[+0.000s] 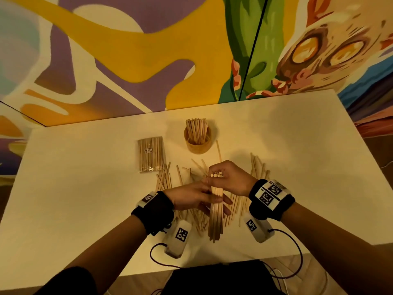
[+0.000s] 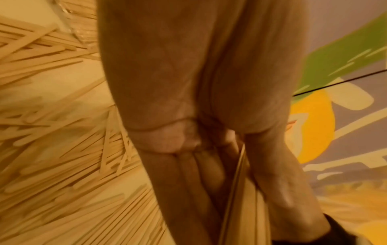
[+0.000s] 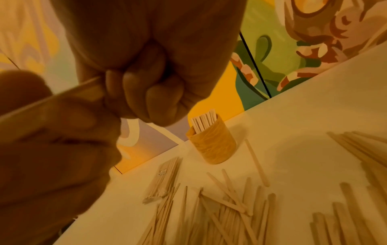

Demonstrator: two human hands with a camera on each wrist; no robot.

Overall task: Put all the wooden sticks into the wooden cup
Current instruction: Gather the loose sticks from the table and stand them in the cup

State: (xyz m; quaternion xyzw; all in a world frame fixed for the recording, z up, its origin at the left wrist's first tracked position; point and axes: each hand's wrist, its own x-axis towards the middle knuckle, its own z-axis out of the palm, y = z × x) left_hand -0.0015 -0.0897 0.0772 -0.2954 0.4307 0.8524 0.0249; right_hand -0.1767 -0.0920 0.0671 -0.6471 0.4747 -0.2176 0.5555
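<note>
Loose sticks [image 1: 195,213] lie scattered on the table [image 1: 85,188] under and around my hands, with a wrapped pack [image 1: 151,154] to the left of them. Beyond stands the cup [image 1: 198,143], upright, already holding a clump of sticks on end. My right hand [image 1: 229,177] has its fingers curled round the top of a bundle [image 1: 215,218]; my left hand [image 1: 191,198] lies against the bundle's side, fingers fairly straight.
</note>
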